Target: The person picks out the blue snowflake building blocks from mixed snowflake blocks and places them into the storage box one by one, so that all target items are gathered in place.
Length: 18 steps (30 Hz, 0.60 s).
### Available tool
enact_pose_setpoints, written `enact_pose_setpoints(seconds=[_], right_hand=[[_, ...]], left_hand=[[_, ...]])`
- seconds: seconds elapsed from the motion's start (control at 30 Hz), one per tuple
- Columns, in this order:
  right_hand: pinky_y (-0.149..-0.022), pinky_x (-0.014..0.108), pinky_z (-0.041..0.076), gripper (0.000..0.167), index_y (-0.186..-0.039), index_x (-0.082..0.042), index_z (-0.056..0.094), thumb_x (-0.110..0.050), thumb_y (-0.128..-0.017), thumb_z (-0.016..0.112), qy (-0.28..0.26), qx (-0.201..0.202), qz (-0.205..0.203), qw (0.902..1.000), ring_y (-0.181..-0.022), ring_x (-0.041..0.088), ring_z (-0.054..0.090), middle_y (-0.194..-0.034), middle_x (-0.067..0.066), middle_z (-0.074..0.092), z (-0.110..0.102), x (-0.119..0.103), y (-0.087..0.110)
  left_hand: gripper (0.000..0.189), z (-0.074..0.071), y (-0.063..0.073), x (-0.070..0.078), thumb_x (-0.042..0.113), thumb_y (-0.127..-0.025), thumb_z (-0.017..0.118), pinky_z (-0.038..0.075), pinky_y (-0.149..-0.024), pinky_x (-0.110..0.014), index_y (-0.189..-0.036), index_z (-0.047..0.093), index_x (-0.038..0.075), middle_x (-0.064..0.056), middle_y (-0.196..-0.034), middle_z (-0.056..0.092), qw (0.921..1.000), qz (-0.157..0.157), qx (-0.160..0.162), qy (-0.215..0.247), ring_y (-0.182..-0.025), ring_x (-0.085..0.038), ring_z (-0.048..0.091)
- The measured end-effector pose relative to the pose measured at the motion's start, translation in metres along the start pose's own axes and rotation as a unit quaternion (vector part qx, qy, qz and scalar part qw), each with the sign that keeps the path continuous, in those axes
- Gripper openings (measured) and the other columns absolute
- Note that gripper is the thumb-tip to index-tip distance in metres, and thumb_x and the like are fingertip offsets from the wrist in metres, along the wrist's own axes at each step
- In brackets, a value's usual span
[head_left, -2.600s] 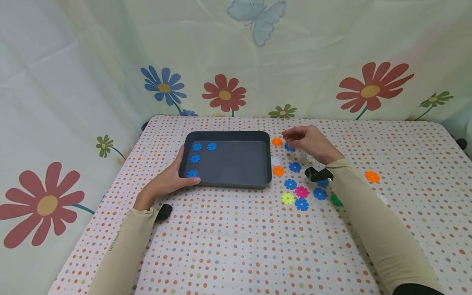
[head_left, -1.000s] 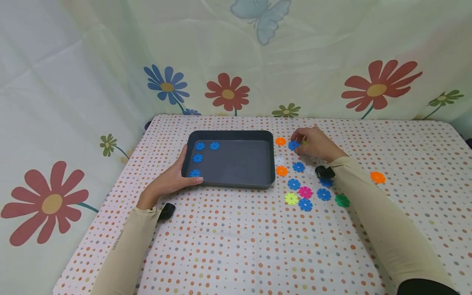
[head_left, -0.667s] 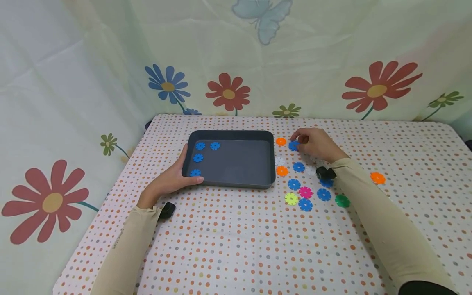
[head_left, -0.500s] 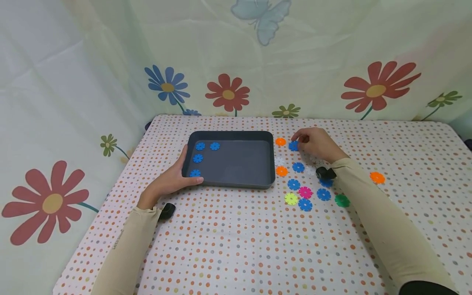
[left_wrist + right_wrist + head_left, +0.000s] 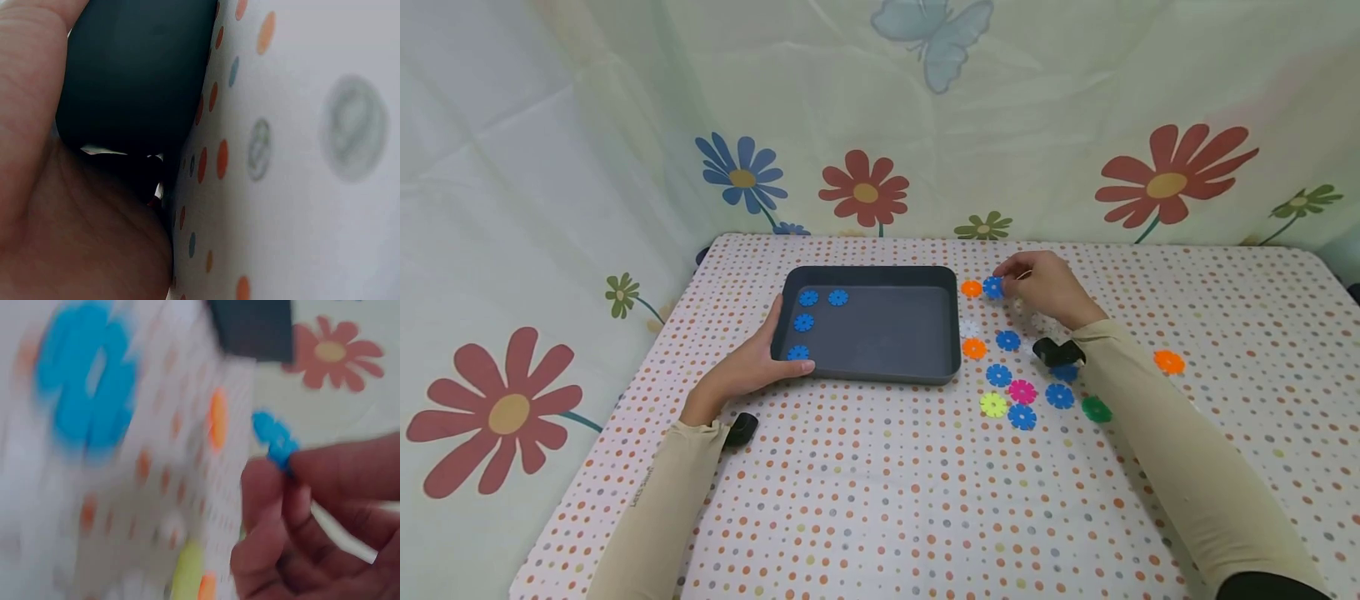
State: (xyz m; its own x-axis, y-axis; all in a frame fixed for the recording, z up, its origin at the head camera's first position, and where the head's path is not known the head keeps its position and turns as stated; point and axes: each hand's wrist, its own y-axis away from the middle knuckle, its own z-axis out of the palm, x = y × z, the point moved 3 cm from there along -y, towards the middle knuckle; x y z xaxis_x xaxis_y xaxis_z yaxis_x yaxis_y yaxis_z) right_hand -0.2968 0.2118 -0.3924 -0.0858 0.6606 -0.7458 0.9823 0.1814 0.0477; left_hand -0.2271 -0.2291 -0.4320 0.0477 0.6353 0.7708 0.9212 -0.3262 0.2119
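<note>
1. The right hand (image 5: 1048, 287) pinches a notched blue disc (image 5: 279, 440) between thumb and fingers; the disc is tilted and raised off the tablecloth (image 5: 850, 500), to the right of the grey tray (image 5: 880, 333).
2. The left hand (image 5: 741, 367) grips the tray at its near left corner, thumb along the near wall.
3. Inside the tray, four flat discs (image 5: 803, 322), all blue, lie toward the left end.
4. Right of the tray lie loose discs, including a pink disc (image 5: 1022, 392) between blue ones, a yellow-green disc (image 5: 993, 405) and a green disc (image 5: 1097, 408).
5. Behind the table hangs a flower-printed backdrop (image 5: 1037, 125).
</note>
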Motion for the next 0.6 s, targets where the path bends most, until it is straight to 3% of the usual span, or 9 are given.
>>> enact_pose_setpoints(seconds=[0.17,0.37,0.6], right_hand=[[-0.086,0.046,0.052,0.029,-0.131,0.007,0.068,-0.008,-0.107,0.060,-0.044,0.002,0.018,0.9989,-0.102,0.041,0.062,-0.123,0.026,0.066,0.002,-0.013,0.003],[-0.081,0.044,0.055,0.027,-0.128,0.008,0.069,-0.006,-0.107,0.059,-0.072,0.001,-0.003,0.9974,-0.099,0.042,0.067,-0.114,0.025,0.070,0.006,-0.026,0.004],[-0.082,0.041,0.057,0.025,-0.125,0.008,0.071,-0.005,-0.106,0.061,-0.084,-0.008,-0.019,0.9963,-0.099,0.042,0.069,-0.116,0.024,0.070,0.011,-0.036,0.003]], left_hand=[[0.133,0.000,-0.001,0.000,0.060,-0.090,0.080,0.019,-0.123,-0.067,-0.170,-0.020,0.027,-0.001,-0.177,-0.015,1.0000,0.000,0.000,-0.001,-0.163,-0.036,0.002],[0.133,0.000,-0.001,0.000,0.061,-0.089,0.080,0.020,-0.123,-0.068,-0.170,-0.020,0.028,-0.001,-0.177,-0.015,1.0000,0.000,0.002,-0.001,-0.163,-0.036,0.003],[0.133,-0.001,-0.001,0.000,0.061,-0.089,0.080,0.020,-0.123,-0.067,-0.170,-0.020,0.028,-0.001,-0.177,-0.015,1.0000,-0.003,0.001,-0.003,-0.163,-0.036,0.003]])
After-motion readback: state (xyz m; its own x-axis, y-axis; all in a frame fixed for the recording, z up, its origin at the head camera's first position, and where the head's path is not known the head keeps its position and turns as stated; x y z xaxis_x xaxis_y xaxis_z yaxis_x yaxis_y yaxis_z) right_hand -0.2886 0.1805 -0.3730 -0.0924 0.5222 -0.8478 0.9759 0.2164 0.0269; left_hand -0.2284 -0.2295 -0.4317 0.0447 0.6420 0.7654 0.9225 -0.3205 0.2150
